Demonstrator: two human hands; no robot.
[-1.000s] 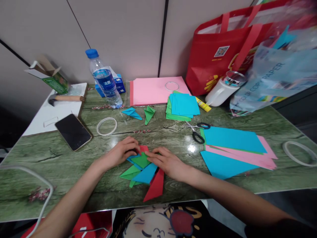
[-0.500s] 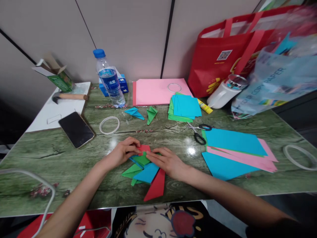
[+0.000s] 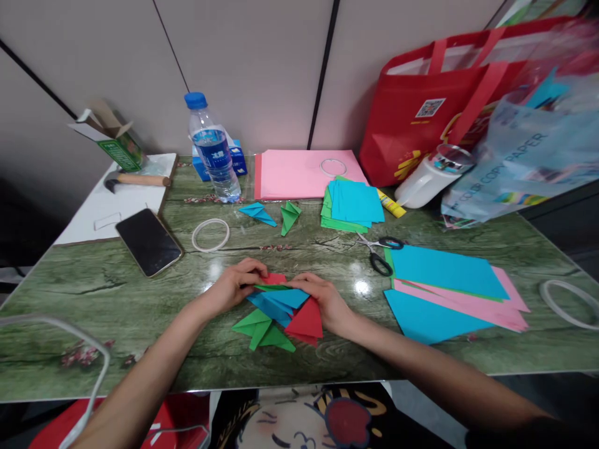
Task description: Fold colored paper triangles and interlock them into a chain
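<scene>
Near the front middle of the table, my left hand [image 3: 236, 285] pinches the upper left edge of a cluster of folded paper. My right hand [image 3: 325, 302] grips its right side. The cluster shows red flaps [image 3: 305, 319], blue folds [image 3: 276, 304] and a thin green strip along the top. Green folded pieces [image 3: 262, 330] lie just below it, toward the table edge. Further back are a small blue folded piece [image 3: 258, 213] and a small green one [image 3: 290, 217]. My fingertips partly hide where the papers meet.
Black-handled scissors [image 3: 381, 252] lie right of centre, beside blue sheets [image 3: 444, 268] and a square paper stack [image 3: 356, 201]. A phone [image 3: 148, 242], a tape ring [image 3: 210, 235], a bottle [image 3: 215, 156] and a hammer [image 3: 140, 179] stand or lie left. Bags [image 3: 421, 125] are back right.
The blue and red flaps have tilted up and moved right, away from the green pieces, which now show more. The view has shifted slightly.
</scene>
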